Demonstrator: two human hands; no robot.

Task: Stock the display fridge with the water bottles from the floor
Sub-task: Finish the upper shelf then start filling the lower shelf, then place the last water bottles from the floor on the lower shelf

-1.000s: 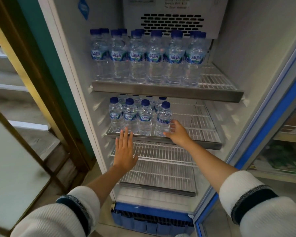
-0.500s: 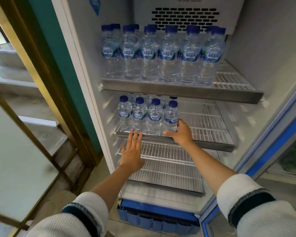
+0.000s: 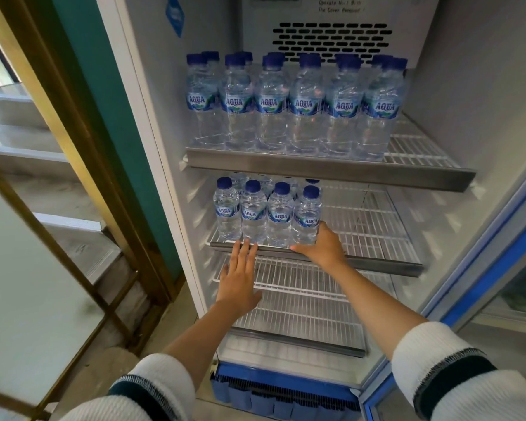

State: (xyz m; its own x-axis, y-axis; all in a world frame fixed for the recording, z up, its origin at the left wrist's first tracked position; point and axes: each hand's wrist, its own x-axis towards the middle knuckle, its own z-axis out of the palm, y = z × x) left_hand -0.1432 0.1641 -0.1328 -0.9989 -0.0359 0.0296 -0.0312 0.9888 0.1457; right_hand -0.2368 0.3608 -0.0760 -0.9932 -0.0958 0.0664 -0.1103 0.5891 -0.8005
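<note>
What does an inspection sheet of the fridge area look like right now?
Surface: second shelf bare wire on its right part; lower wire shelf without bottles.
Job's things: small bottles grouped at the second shelf's left; tall bottles fill most of the top shelf.
Clutter: nothing seen.
Grippers: left hand flat, fingertips at the shelf's front edge; right hand against the rightmost small bottle's base, grip unclear.
Cables: nothing seen.
Surroundings: open fridge door on the right; gold-framed glass panel and steps on the left.
</note>
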